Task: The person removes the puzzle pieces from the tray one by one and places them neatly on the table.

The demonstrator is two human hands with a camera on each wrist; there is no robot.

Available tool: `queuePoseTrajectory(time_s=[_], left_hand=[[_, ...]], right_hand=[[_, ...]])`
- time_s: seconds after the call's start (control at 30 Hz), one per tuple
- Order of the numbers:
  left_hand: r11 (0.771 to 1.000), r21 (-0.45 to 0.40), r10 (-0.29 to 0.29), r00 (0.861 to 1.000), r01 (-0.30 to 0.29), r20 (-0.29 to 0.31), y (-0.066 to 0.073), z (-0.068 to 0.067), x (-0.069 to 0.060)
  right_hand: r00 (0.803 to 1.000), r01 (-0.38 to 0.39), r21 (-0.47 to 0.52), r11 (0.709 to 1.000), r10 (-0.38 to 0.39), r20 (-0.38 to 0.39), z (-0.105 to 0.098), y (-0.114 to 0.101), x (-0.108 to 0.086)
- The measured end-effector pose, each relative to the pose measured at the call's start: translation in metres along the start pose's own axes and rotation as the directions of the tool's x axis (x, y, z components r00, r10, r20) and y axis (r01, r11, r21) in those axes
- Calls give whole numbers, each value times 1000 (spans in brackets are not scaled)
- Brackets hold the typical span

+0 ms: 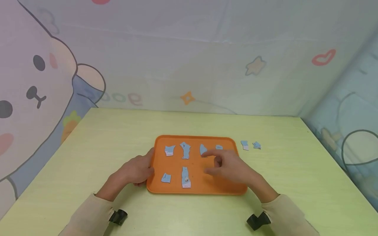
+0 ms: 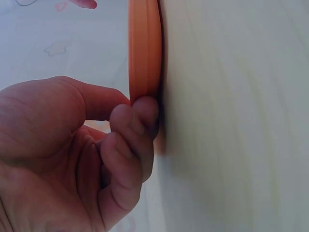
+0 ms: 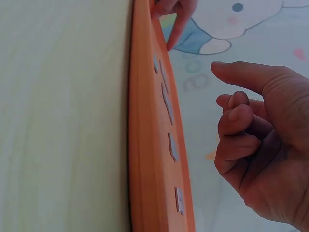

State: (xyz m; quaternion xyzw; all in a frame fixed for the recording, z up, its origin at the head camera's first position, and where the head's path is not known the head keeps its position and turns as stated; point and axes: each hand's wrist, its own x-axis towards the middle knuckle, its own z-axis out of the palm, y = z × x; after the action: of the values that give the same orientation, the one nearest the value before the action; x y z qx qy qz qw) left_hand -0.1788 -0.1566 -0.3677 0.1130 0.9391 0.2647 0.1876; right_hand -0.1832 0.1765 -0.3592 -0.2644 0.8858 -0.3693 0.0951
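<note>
Blue pieces (image 1: 185, 150) are seen laid flat and apart on an orange tray (image 1: 200, 168), four along the far side, two nearer. The tray's left edge is pinched between thumb and fingers of the left hand (image 1: 138, 168). The right hand (image 1: 231, 166) is held above the tray's right half, nothing in it; a moderate gap is left between thumb and index, the other fingers curled in. The index tip is seen near the third far piece; in the right wrist view no contact with the tray is shown.

Step in hand judged to be the handling of single pieces, with the tray steadied. For the next move, a lowering of the right fingertips and a fine pinch at one thin edge seem called for.

Two loose pieces (image 1: 244, 145) are noted on the table (image 1: 295, 170), right of the tray. Part of the tray is hidden by the right hand; whether more lies beneath cannot be told. Flat edges may be hard to lift.
</note>
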Motion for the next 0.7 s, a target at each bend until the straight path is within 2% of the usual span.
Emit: queuePoseTrajectory(time_s=[0.2,0.37,0.53,0.7], left_hand=[[1000,-2,-4,1000,4,5,1,0,-1],[1000,-10,-2,1000,2,6,2,0,-1],[1000,-16,-3,1000,3,8,2,-1,-1],[1000,-17,-4,1000,4,9,2,0,-1]], right_hand=[[996,-21,-43,999,25,84,8,-8,0],[992,-28,-111,993,41,116,15,-13,2],[986,-58,-121,991,76,150,22,-14,4],[984,-38,-146,989,62,166,28,-15,7]])
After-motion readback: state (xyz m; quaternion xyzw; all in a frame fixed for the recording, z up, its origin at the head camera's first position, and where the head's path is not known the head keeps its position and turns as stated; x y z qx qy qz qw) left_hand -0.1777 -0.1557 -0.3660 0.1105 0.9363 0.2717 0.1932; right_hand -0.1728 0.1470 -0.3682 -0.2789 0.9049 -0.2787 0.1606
